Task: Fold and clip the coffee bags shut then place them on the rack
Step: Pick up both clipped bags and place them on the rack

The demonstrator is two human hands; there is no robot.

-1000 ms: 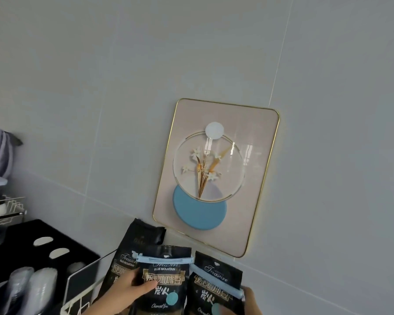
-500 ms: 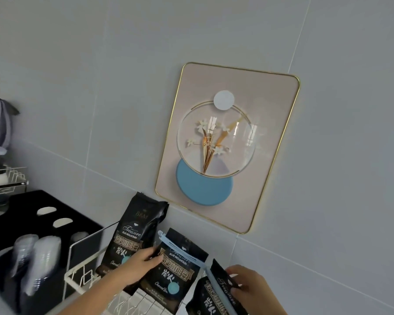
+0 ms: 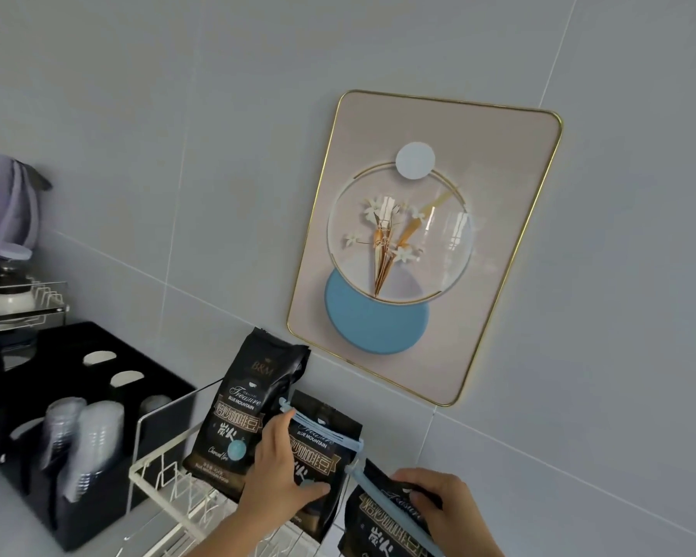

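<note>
Three black coffee bags stand at the bottom of the head view. The left bag [image 3: 242, 412] stands tall in the white wire rack [image 3: 165, 472], with no clip visible on it. The middle bag [image 3: 322, 448] has a light blue clip [image 3: 322, 430] across its folded top, and my left hand [image 3: 278, 476] grips its front and left side over the rack. The right bag [image 3: 382, 520] also carries a light blue clip [image 3: 390, 510], and my right hand [image 3: 447, 508] holds its top. The bottoms of the middle and right bags are hidden or cut off.
A black cup holder [image 3: 85, 396] with stacked clear cups [image 3: 81, 440] stands left of the rack. A framed picture [image 3: 426, 243] hangs on the grey tiled wall behind. At far left sit a metal shelf [image 3: 25, 311] and purple cloth [image 3: 5, 203].
The view has tilted down and drawn closer. My left hand has shifted the middle clipped bag right, beside the tall bag. My right hand has closed over the top of the right bag.
</note>
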